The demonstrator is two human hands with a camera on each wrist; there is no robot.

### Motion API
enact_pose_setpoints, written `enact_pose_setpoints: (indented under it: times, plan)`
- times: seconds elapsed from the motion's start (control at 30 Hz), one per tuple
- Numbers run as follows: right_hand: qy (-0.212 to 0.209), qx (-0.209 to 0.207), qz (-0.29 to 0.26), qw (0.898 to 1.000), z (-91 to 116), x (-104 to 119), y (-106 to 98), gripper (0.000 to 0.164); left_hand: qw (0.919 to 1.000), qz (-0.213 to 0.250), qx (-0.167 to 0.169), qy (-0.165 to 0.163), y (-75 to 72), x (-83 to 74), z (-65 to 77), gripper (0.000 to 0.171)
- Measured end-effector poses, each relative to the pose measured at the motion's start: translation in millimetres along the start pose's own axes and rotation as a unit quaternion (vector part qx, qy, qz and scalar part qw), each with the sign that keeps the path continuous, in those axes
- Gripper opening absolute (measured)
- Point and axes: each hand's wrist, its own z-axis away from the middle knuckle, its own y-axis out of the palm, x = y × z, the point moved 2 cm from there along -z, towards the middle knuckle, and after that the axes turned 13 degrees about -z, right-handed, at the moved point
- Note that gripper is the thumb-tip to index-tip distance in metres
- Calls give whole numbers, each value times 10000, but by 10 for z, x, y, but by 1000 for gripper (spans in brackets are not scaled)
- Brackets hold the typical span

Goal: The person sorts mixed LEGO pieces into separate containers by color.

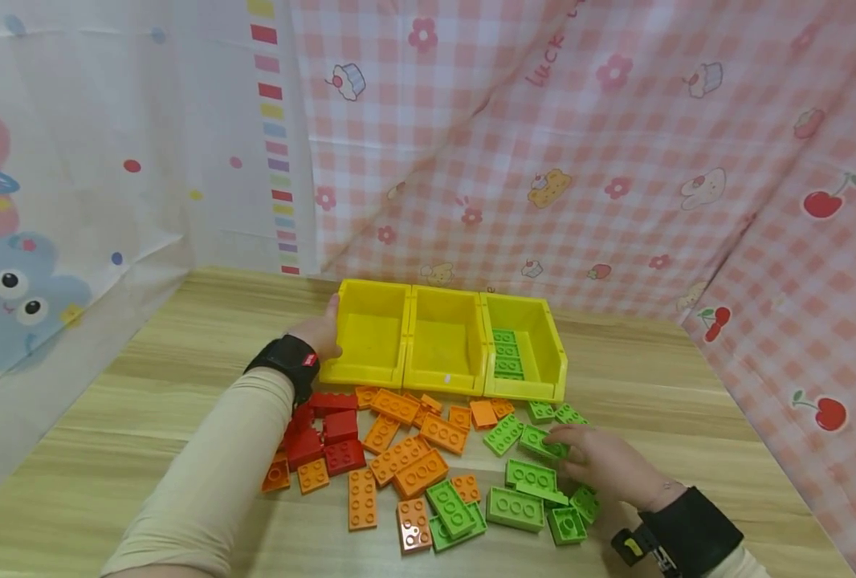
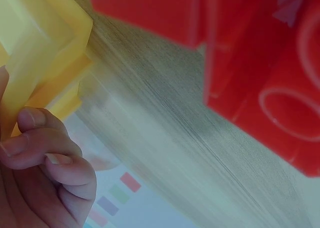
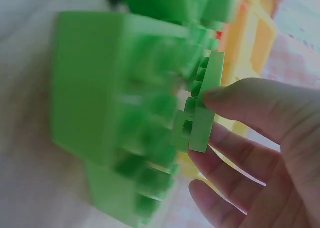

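My left hand (image 1: pixel 319 331) grips the left side wall of the leftmost yellow bin (image 1: pixel 368 377); in the left wrist view its curled fingers (image 2: pixel 65 158) lie against the yellow plastic. My right hand (image 1: pixel 612 461) pinches a green toy brick (image 1: pixel 538 441) between thumb and fingers. Seen from the right wrist, that brick (image 3: pixel 207 107) stands on edge with its studs facing left. Several other green bricks (image 1: pixel 516 509) lie around it, some stacked. The right yellow bin (image 1: pixel 544 365) has green bricks (image 1: pixel 505 353) lined up along its left side.
Red bricks (image 1: pixel 344 456) cluster close to my left wrist. Orange bricks (image 1: pixel 362 499) spread across the middle, in front of the middle yellow bin (image 1: pixel 442 380). A checked cloth (image 1: pixel 587 120) hangs behind the wooden table (image 1: pixel 659 369), and a white printed sheet (image 1: pixel 74 201) hangs at the left.
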Motion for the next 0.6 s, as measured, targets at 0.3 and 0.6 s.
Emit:
enact_pose_setpoints:
  times: [0.3,0.6]
  plan:
    - [63,-985,-204,9949,-64,74,-195,32,10000,34,-57,32,29,-9,-59,100]
    - [-165,-2159,589,9745,-554,92,-385,17,9998,130,-102,119,51,31,-59,99]
